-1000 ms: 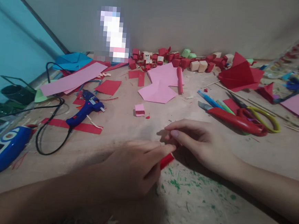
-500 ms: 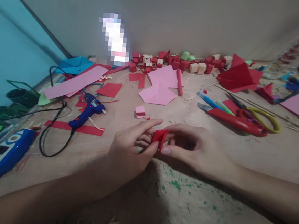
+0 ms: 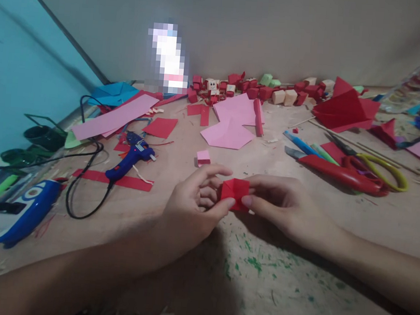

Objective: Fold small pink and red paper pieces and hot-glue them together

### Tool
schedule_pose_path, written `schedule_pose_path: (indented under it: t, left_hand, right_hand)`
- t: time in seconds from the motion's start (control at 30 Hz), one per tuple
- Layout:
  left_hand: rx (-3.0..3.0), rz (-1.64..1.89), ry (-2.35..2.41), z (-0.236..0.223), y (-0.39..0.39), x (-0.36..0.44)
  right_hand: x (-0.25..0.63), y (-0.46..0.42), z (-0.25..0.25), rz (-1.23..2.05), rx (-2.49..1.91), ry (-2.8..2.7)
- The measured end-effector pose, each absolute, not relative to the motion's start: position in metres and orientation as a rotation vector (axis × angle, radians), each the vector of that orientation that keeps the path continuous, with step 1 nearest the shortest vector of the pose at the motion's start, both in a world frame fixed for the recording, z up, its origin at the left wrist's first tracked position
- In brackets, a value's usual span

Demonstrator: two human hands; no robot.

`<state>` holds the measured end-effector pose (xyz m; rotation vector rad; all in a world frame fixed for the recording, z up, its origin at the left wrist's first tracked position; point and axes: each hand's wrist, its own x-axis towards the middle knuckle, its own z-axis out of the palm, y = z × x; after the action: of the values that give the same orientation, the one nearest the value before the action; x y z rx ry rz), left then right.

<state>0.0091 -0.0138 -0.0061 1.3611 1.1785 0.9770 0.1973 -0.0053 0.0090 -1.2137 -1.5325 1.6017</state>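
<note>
A small folded piece of red paper [image 3: 237, 192] is held between both hands above the table. My left hand [image 3: 201, 198] pinches its left side, thumb in front and fingers behind. On the right side, my right hand [image 3: 281, 202] grips it between thumb and fingers. Creases run across the paper's face, and part of it is hidden by the thumbs. Just beyond my left hand sits a small pink and red paper box [image 3: 203, 157].
A blue glue gun [image 3: 128, 160] with a black cord lies left, near a blue tape dispenser [image 3: 27, 213]. Yellow-handled scissors [image 3: 387, 169] and a red-handled knife [image 3: 340, 171] lie right. Behind are pink paper [image 3: 228, 133], several small paper blocks [image 3: 261, 91] and a lit, blurred screen [image 3: 170, 57].
The red paper has been turned or spread, so a wider, flatter face shows. Both hands still hold it. The whole view has shifted slightly, with things appearing farther right.
</note>
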Motion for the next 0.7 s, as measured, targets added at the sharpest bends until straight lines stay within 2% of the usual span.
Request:
schedule_pose_path:
  t: [0.7]
  left_hand:
    - [1.109, 0.85, 1.123, -0.002, -0.001, 0.0]
  right_hand:
    - [0.203, -0.002, 0.004, 1.716, -1.251, -1.241]
